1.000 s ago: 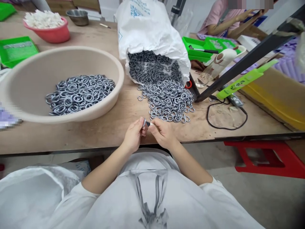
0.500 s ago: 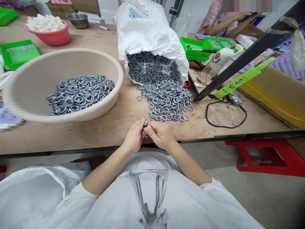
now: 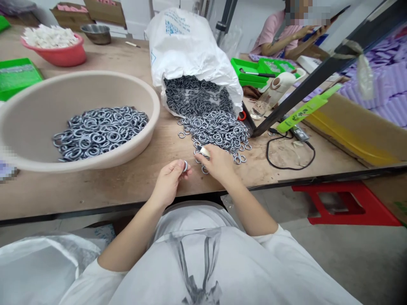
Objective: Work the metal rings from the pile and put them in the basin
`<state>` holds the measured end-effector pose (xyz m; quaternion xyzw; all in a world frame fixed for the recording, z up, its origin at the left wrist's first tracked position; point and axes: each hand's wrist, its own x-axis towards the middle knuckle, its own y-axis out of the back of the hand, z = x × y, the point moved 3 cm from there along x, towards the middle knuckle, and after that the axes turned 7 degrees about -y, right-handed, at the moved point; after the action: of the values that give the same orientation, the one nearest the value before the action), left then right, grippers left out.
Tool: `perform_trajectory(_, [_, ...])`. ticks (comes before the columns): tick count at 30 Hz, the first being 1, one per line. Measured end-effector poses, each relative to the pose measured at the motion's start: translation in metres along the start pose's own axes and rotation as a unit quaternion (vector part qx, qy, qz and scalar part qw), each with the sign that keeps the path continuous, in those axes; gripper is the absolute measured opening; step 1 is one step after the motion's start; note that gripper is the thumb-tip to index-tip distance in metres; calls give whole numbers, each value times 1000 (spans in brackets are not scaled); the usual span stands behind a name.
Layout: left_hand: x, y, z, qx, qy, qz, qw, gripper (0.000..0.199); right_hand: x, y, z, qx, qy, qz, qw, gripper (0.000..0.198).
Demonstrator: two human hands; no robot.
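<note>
A single grey ring (image 3: 185, 166) is pinched between the thumb and fingers of my left hand (image 3: 168, 180), just above the table's front part. My right hand (image 3: 218, 163) reaches over the near edge of the loose ring pile (image 3: 219, 129), fingers bent down at the rings. In it is a small dark-tipped piece with a pale part (image 3: 204, 151), whose kind I cannot make out. Whether those fingers also grip a ring is hidden. The pile spills from a white sack (image 3: 193, 46) lying on its side. To the left, a big beige basin (image 3: 140, 82) contains many similar rings.
A dark metal post (image 3: 286, 101) slants up at the right, near a black cable (image 3: 267, 159) and a cardboard box (image 3: 346, 123). Green trays (image 3: 251, 78) and a red bowl (image 3: 65, 57) stand farther back. Another person (image 3: 276, 34) sits across the table.
My hands were together around a ring and have parted. The right hand has moved up and right onto the pile; the left keeps a ring, slightly lower left. The view has shifted slightly.
</note>
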<state>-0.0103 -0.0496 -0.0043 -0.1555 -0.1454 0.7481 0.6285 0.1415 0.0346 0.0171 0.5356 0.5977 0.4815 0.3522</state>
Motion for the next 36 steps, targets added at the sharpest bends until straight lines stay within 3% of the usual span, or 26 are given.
perform_trajectory(3, [5, 7, 3, 12, -5, 7, 1000, 39, 2, -10, -12, -53, 10, -36, 998, 29])
perform_trajectory(6, [7, 13, 3, -5, 25, 22, 999, 43, 8, -13, -11, -37, 15, -35, 999, 20])
perform_trajectory(11, [11, 13, 3, -56, 67, 35, 996, 43, 6, -4, -3, 161, 5, 33, 986, 20])
perform_trajectory(13, [12, 7, 1, -79, 78, 37, 993, 36, -2, -4, -6, 304, 19, 32, 952, 22])
perform_trajectory(16, [11, -5, -3, -110, 64, 22, 992, 36, -18, -12, -21, 510, 43, -66, 857, 25])
perform_trajectory(19, [9, -14, -6, -108, 37, 2, 993, 42, -32, -21, -34, 614, 24, -163, 772, 30])
perform_trajectory(21, [7, -14, -7, -90, 25, -1, 996, 45, -36, -20, -38, 638, 14, -173, 750, 33])
perform_trajectory(26, [8, -7, -4, -8, -38, 13, 999, 36, -37, -12, -33, 617, 30, -93, 781, 30])
perform_trajectory(29, [7, -6, 0, 40, -76, 23, 996, 38, -39, -13, -29, 603, 28, -78, 793, 30])
perform_trajectory(33, [5, -9, 5, 115, -103, 1, 988, 46, -41, -15, -25, 614, 23, -69, 786, 32])
perform_trajectory(36, [3, -11, 6, 115, -90, -12, 989, 49, -41, -14, -25, 623, 28, -105, 774, 42])
